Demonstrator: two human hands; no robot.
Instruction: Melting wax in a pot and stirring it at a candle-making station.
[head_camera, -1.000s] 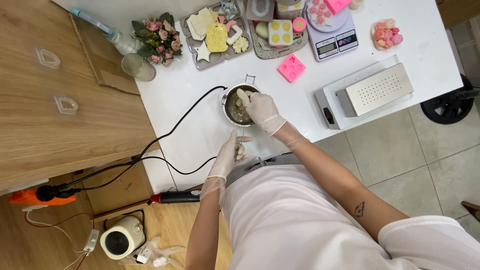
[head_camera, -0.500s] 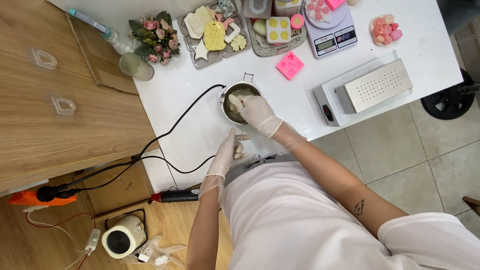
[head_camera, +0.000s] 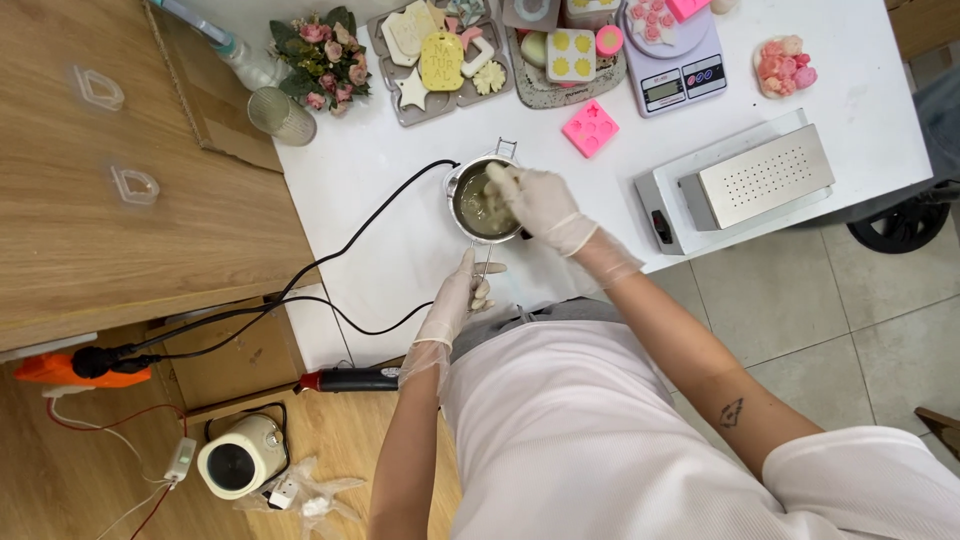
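A small steel pot (head_camera: 470, 215) with pale melted stuff in it stands on the white table (head_camera: 400, 170), on a small heater with a black cord. My gloved left hand (head_camera: 460, 298) grips the pot's thin handle at the table's near edge. My gloved right hand (head_camera: 540, 205) hovers over the pot's right side, its fingers closed around a pale stick or chunk that dips into the pot; what it is exactly is unclear.
At the table's back are a grey tray of cast shapes (head_camera: 440, 55), a pink mould (head_camera: 590, 128), a kitchen scale (head_camera: 672, 60), a flower bunch (head_camera: 320, 50) and a ribbed glass (head_camera: 280, 115). A steel box device (head_camera: 755, 180) sits right. A wooden desk (head_camera: 120, 200) adjoins left.
My right hand has circled inside the pot, from the right to the left side and back toward the upper right. My left hand stays on the handle. The view shifted slightly.
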